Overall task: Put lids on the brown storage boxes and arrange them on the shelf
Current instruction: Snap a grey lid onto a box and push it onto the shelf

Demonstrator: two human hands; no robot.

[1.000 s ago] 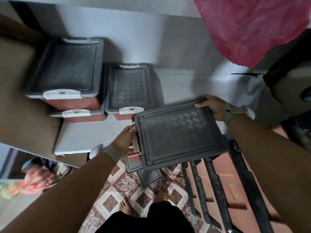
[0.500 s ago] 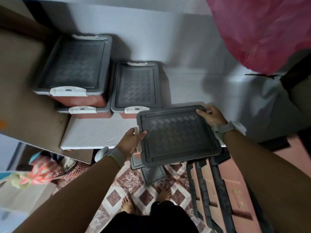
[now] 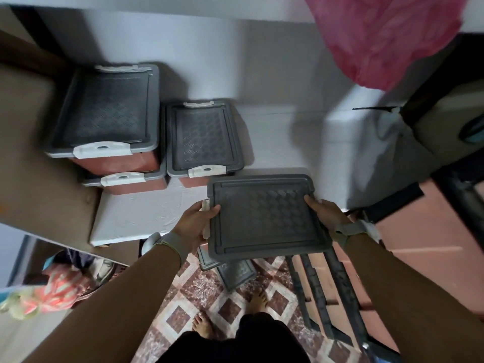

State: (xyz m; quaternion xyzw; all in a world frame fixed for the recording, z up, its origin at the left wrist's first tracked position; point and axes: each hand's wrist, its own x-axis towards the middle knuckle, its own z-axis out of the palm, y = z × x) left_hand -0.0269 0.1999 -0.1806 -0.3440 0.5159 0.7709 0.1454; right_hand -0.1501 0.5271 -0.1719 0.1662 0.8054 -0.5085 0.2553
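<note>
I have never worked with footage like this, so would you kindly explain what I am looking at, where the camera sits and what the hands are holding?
There is no machine here: a person wears one wide-angle camera on the head, looking down past both bare arms to the patterned floor tiles and their own feet. The left hand and right hand grip opposite edges of a dark grey plastic box with a woven-pattern lid, carried level in front of a white shelf. On that shelf are three brown storage boxes with grey lids and white latches: two stacked on the left, and one beside them. A pink plastic bag hangs at the top right.
</note>
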